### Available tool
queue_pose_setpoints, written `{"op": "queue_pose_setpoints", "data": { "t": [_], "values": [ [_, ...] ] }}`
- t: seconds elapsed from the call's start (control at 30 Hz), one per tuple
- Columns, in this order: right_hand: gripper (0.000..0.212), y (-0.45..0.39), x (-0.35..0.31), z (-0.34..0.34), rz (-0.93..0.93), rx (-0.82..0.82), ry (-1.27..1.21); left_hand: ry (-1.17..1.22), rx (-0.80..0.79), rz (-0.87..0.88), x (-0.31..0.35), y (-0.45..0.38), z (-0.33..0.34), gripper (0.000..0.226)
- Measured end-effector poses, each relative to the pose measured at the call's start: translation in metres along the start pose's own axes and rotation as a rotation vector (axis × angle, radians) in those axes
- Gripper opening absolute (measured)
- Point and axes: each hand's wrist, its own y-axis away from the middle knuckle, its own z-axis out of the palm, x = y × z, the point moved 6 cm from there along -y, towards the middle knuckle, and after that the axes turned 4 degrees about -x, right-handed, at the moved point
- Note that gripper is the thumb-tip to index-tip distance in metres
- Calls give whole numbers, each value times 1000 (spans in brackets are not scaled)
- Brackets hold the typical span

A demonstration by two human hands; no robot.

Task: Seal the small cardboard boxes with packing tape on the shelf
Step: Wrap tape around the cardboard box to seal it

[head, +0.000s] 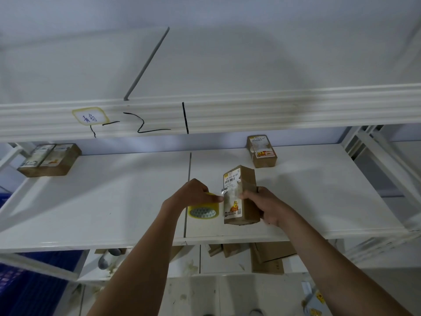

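Observation:
A small brown cardboard box with a white label stands on end on the white shelf. My right hand grips its right side, thumb on the front. My left hand holds a roll of clear yellowish packing tape just left of the box, and a short strip of tape runs from the roll onto the box's front face. A second small box lies at the back right of the shelf. Two more boxes sit side by side at the back left.
An upper shelf board with black pen marks and a handwritten label hangs over the working shelf. Below, a lower shelf holds loose cardboard boxes. A blue crate stands at the lower left. White frame posts rise at the right.

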Motion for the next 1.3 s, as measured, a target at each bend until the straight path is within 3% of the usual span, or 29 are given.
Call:
{"op": "queue_pose_setpoints", "data": {
  "t": [0.2,0.37,0.47,0.63,0.93,1.13,1.3],
  "values": [
    [38,10,-3,14,-21,-142,-178,185,-71,43,4,4,3,52],
    [47,11,-1,21,-18,-207,-200,93,-50,35,3,7,2,42],
    [60,7,-3,21,-2,-111,-24,49,-60,29,3,8,7,37],
    [46,-2,1,8,-33,90,7,115,1,50,9,9,2,39],
    [39,11,-3,-13,-11,85,-18,264,-48,115,-12,11,-2,32],
    [44,12,-7,-14,-42,54,-82,-114,138,-7,-9,13,-13,58],
    [53,11,-7,-7,-71,-19,-136,-64,72,-21,-5,12,-9,53]
  ]
}}
